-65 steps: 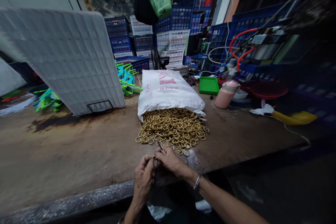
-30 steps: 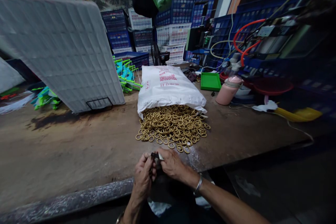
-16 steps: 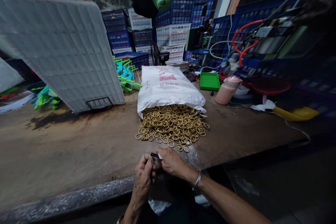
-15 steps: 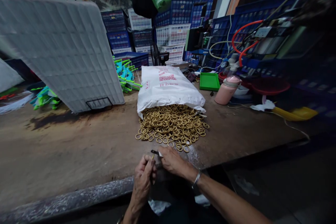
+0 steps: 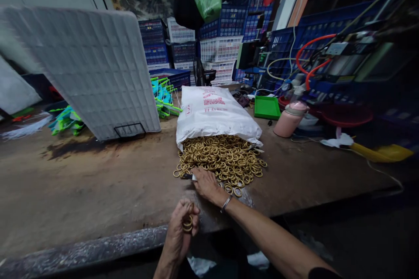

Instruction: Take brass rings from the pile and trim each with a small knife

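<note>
Two hands, one heap of small brass rings spilling from one white woven sack.
Left hand clenches a few brass rings; right hand pinches a small dark tool lying left-right.

Left hand grips rings; right hand touches ring pile.

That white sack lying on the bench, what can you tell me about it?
The white sack looks like woven plastic with red printing on top. It lies flat on the brown workbench, bulging, its open mouth facing the person. Brass-coloured rings spill from the mouth in a heap. The right hand rests at the heap's near edge, clear of the sack.
</note>
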A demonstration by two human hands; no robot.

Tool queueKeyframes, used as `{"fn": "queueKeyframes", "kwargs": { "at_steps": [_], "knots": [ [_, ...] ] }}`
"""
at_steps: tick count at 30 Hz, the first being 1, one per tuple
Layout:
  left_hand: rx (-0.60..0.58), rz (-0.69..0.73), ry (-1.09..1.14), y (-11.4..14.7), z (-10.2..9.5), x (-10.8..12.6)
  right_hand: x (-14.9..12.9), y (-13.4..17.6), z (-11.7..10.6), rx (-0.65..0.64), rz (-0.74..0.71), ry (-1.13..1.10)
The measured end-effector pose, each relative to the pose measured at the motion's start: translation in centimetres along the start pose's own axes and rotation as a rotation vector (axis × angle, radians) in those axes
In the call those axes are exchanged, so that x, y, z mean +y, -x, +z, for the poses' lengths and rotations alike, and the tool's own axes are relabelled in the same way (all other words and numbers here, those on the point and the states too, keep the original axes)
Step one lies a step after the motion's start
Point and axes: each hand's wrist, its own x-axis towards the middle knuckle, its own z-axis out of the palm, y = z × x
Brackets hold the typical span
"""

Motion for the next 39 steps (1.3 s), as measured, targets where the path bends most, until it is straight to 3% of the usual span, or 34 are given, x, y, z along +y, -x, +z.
{"fn": "queueKeyframes", "kwargs": {
  "at_steps": [6, 11, 22, 27, 32, 39],
  "knots": [
    [0.016, -0.082, 0.169, -0.5, -1.0, 0.3, -0.2, -1.1, 0.1, -0.043, 0.017, 0.038],
    [0.100, -0.108, 0.238, -1.1, -1.3, 0.4, 0.0, -1.2, -0.3, -0.074, 0.027, 0.048],
    [0.103, -0.084, 0.118, -2.1, -0.7, 0.1, 0.7, -0.4, -0.1, -0.055, -0.008, 0.097],
    [0.122, -0.073, 0.068, -2.4, -0.2, -0.1, 1.3, -0.5, 1.0, 0.017, -0.012, 0.073],
    [0.162, -0.009, -0.002, -2.2, 0.1, -0.3, 2.0, -0.1, 1.4, 0.028, -0.090, -0.051],
    [0.192, 0.036, -0.186, -2.1, 0.6, -0.5, 1.0, 2.2, -0.8, 0.063, -0.127, -0.442]
  ]
}}
